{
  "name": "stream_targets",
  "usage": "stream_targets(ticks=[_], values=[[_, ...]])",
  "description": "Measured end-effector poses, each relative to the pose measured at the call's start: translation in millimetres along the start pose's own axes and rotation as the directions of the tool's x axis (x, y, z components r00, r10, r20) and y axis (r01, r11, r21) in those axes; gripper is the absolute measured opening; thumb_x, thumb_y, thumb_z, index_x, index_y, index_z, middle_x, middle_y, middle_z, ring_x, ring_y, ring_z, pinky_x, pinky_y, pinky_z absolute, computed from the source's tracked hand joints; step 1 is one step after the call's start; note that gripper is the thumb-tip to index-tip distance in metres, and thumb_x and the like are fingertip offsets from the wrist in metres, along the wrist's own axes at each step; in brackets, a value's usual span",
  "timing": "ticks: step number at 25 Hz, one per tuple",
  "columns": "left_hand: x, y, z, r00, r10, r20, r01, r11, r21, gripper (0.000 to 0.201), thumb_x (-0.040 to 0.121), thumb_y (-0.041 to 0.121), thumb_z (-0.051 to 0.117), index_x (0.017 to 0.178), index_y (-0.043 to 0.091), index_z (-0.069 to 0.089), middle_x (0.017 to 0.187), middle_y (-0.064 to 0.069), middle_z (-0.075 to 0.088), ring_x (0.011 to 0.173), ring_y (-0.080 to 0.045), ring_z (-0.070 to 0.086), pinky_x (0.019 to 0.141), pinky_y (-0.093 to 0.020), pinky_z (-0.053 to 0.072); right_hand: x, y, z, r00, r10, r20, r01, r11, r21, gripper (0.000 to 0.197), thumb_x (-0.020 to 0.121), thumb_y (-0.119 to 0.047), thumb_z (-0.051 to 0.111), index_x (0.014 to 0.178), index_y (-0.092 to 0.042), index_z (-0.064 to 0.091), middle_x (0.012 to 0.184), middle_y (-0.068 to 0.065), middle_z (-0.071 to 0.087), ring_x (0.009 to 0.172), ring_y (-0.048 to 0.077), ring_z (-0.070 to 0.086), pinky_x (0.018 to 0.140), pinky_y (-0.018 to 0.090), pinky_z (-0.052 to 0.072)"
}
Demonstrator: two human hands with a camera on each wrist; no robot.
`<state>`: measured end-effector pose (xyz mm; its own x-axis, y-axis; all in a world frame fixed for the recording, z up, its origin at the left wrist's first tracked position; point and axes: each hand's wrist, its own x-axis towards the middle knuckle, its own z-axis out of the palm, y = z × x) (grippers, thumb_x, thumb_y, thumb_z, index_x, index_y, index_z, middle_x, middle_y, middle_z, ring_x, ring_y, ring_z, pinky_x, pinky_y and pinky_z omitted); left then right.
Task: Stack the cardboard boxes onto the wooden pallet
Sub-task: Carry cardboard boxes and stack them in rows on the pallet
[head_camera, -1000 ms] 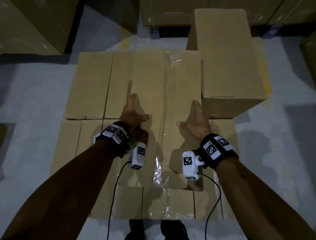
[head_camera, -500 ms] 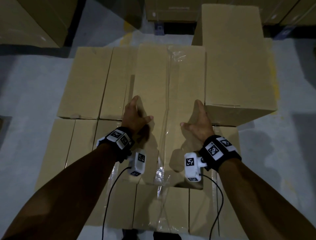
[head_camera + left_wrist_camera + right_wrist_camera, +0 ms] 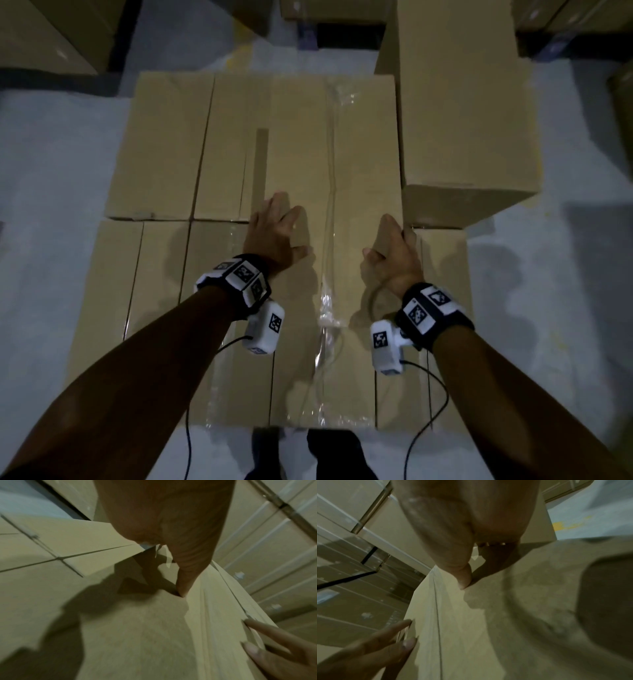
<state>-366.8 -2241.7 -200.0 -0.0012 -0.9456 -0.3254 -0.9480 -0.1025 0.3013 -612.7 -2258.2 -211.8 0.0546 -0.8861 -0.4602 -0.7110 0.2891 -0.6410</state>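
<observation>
A long cardboard box (image 3: pixel 363 164) with a clear-taped seam lies on top of a flat layer of boxes (image 3: pixel 137 308); the pallet beneath is hidden. My left hand (image 3: pixel 274 233) lies at the box's left edge, fingers straight, thumb on the top face. My right hand (image 3: pixel 394 250) is at its right edge, thumb on top and fingers down the side. In the left wrist view my thumb (image 3: pixel 181 586) touches the box top (image 3: pixel 137 628). The right wrist view shows the same for my right thumb (image 3: pixel 464 580) on the box top (image 3: pixel 471 642).
A taller box (image 3: pixel 462 120) stands on the layer at the back right, tight against the long box. Grey floor (image 3: pixel 51 188) surrounds the stack on both sides. More stacked boxes (image 3: pixel 44 34) line the far wall. My feet (image 3: pixel 308 452) are at the stack's near edge.
The long box has slid away from me across the layer; its far end now lines up with the layer's far edge. Both hands moved forward with it, still at its two sides.
</observation>
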Motion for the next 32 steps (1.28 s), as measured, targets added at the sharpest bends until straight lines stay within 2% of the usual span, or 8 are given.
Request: stream_targets(ticks=[2,5,8,12,17,21,25,32], values=[[-21.3,12.7,-0.6,0.989,0.110,0.101,-0.122,0.986,0.117,0.087,0.082,0.061,0.065,0.152,0.024,0.031,0.165,-0.011,0.008,0.151,-0.032,0.007,0.121,-0.052,0.013,-12.6,1.3,-2.2,1.000,-0.007,0.009,0.007,1.000,-0.020,0.075,0.095,-0.028,0.064,0.158,-0.024,0.023,0.154,0.013,0.026,0.135,0.034,0.039,0.113,0.038,0.035],[-53.6,33.4,12.3,0.954,0.159,0.254,-0.215,0.954,0.210,0.105,0.077,0.079,0.054,0.156,0.023,0.014,0.166,-0.005,-0.001,0.152,-0.028,-0.001,0.122,-0.048,0.006,-26.8,1.5,-11.4,1.000,-0.018,-0.026,0.014,0.988,-0.154,0.063,0.097,-0.031,0.061,0.153,-0.018,0.033,0.152,0.019,0.030,0.132,0.038,0.042,0.109,0.038,0.038],[-74.1,49.5,27.4,0.960,0.131,0.246,-0.191,0.952,0.240,0.127,0.070,0.084,0.057,0.157,0.013,-0.002,0.166,-0.008,-0.006,0.152,-0.029,-0.002,0.122,-0.048,0.008,-20.4,-1.1,-29.4,0.986,-0.050,-0.157,0.005,0.963,-0.270,0.049,0.098,-0.023,0.055,0.142,-0.006,0.044,0.142,0.022,0.042,0.126,0.040,0.047,0.102,0.041,0.042],[-82.9,54.1,38.0,0.964,0.132,0.232,-0.208,0.918,0.338,0.132,0.064,0.086,0.059,0.156,0.022,-0.012,0.163,-0.012,-0.019,0.151,-0.034,-0.009,0.122,-0.051,0.007,8.5,-8.4,-64.9,0.964,-0.162,-0.209,0.034,0.860,-0.510,0.053,0.094,-0.016,0.055,0.143,-0.005,0.039,0.142,0.022,0.040,0.128,0.040,0.042,0.103,0.045,0.039],[-83.0,57.7,55.4,0.975,0.047,0.215,-0.123,0.926,0.356,0.127,0.069,0.071,0.070,0.152,0.032,-0.017,0.161,-0.015,-0.023,0.150,-0.038,-0.014,0.120,-0.057,0.002,58.3,-5.7,-80.2,0.958,-0.261,-0.115,0.114,0.721,-0.684,0.077,0.092,-0.025,0.062,0.156,-0.011,0.021,0.161,0.022,0.018,0.148,0.038,0.020,0.118,0.050,0.023],[-83.3,58.5,60.8,0.984,0.056,0.171,-0.114,0.927,0.356,0.124,0.070,0.064,0.074,0.152,0.032,-0.013,0.162,-0.016,-0.018,0.150,-0.040,-0.011,0.119,-0.058,0.002,94.9,-2.8,-83.4,0.974,-0.224,-0.016,0.136,0.643,-0.753,0.081,0.097,-0.026,0.056,0.159,-0.011,0.006,0.165,0.021,0.003,0.152,0.038,0.006,0.122,0.051,0.011],[-83.7,57.9,59.4,0.986,0.067,0.152,-0.115,0.936,0.334,0.122,0.068,0.059,0.078,0.152,0.034,-0.007,0.162,-0.016,-0.014,0.150,-0.040,-0.009,0.119,-0.058,0.002,118.4,-6.7,-83.1,0.982,-0.190,-0.008,0.122,0.666,-0.736,0.075,0.103,-0.040,0.040,0.160,-0.014,-0.002,0.166,0.017,-0.007,0.153,0.036,-0.004,0.123,0.050,0.003],[-66.9,57.7,44.9,0.985,0.076,0.158,-0.123,0.942,0.312,0.115,0.073,0.052,0.077,0.155,0.037,-0.002,0.163,-0.014,-0.013,0.150,-0.038,-0.009,0.121,-0.053,0.004,129.3,-0.2,-74.4,0.983,-0.183,-0.013,0.115,0.669,-0.735,0.076,0.104,-0.034,0.042,0.159,-0.016,-0.008,0.166,0.017,-0.011,0.152,0.038,-0.006,0.122,0.051,0.000]])
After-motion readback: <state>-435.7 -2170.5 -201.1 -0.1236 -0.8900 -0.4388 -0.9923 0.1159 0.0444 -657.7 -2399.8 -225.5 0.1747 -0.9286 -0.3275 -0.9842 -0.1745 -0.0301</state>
